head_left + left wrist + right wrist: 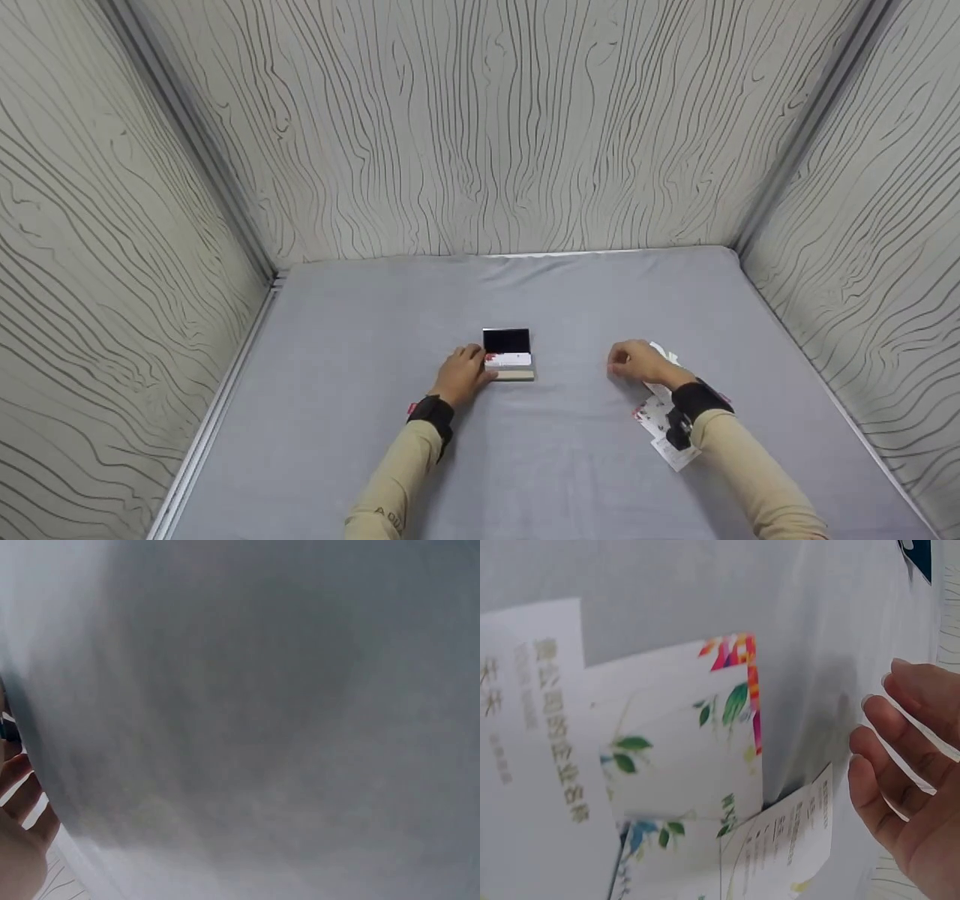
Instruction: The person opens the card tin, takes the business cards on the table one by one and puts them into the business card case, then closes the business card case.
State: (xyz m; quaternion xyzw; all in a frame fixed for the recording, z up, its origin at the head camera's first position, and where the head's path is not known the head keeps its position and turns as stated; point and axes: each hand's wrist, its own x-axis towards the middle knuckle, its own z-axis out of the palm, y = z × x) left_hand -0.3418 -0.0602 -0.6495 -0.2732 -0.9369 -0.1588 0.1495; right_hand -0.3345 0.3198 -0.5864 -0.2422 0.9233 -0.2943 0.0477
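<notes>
A small card case (508, 341) lies with its lid raised, dark inside, near the middle of the table. In it sits a white card (510, 359) with a red pattern, above a beige front strip (514, 375). My left hand (459, 375) grips the case at its left side, thumb at the front and fingers farther back. To the right, my right hand (637, 361) hovers with loosely bent fingers and nothing in them. Beside it in the right wrist view lie several printed cards (682, 742), some with green leaves, overlapping each other. Only some left fingers (22, 795) show in the left wrist view.
A grey cloth (360, 322) covers the table. Patterned panels (480, 127) stand behind and on both sides, with metal posts (187, 135) at the corners. More cards (675, 452) lie partly hidden under the right wrist.
</notes>
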